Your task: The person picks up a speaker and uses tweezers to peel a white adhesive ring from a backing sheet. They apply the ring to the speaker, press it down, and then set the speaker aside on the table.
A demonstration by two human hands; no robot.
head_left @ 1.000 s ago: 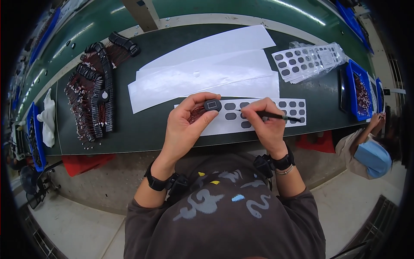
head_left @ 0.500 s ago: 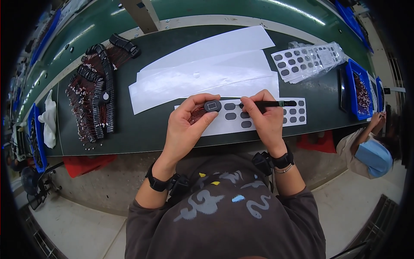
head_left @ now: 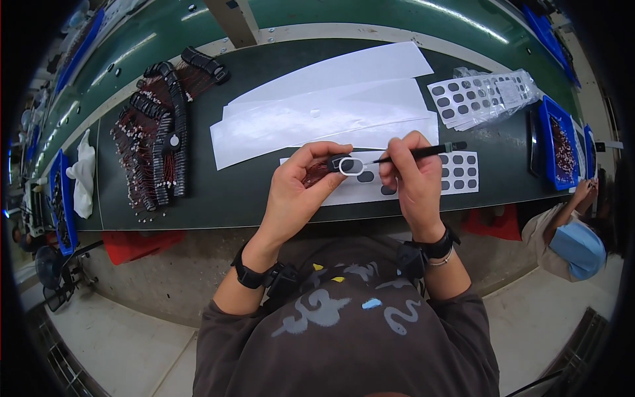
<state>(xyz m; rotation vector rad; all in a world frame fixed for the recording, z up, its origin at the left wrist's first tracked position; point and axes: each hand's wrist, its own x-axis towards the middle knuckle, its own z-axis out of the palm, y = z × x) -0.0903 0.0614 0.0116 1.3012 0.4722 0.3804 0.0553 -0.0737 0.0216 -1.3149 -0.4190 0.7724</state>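
Observation:
My left hand pinches a small black oval component between thumb and fingers, its dark red wires gathered in the palm. Black tweezers are gripped in my right hand, their thin tip pointing left. At that tip a white oval ring overlaps the component's face; whether it is stuck down I cannot tell. Beneath both hands lies a white sticker sheet with rows of dark oval shapes, partly hidden by the hands.
White backing sheets lie behind my hands. Wired black components are bundled at left, beside a white cloth. More sticker sheets in plastic and a blue bin of wired parts are at right. Another person works at far right.
The tweezers have lifted off the sticker sheet, and a white ring now shows at their tip against the component. My left hand has tilted the component; the whole view has shifted slightly.

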